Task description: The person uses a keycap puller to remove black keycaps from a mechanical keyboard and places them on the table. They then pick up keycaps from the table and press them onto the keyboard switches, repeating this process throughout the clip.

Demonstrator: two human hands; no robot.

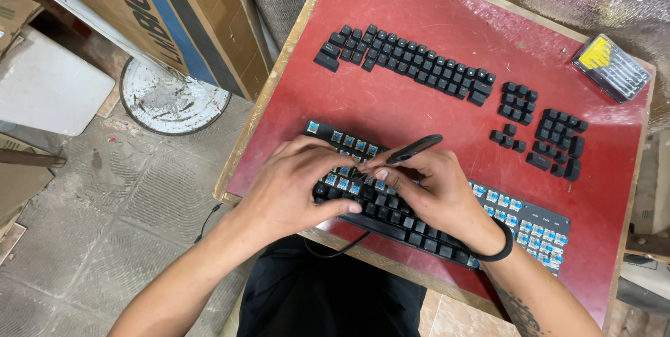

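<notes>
Black keyboard [447, 229] (blue switches exposed) lies aslant; black tool [413, 148] above it.

Likely small repair workshop: worn red worktable [433, 2], screwdriver-bit case [612, 67], stacked cardboard boxes [174, 16], rough tiled floor [132, 197].

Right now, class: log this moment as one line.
left hand: steadies black mechanical keyboard | right hand: holds black keycap-puller tool | removed black keycaps: on red tabletop
</notes>
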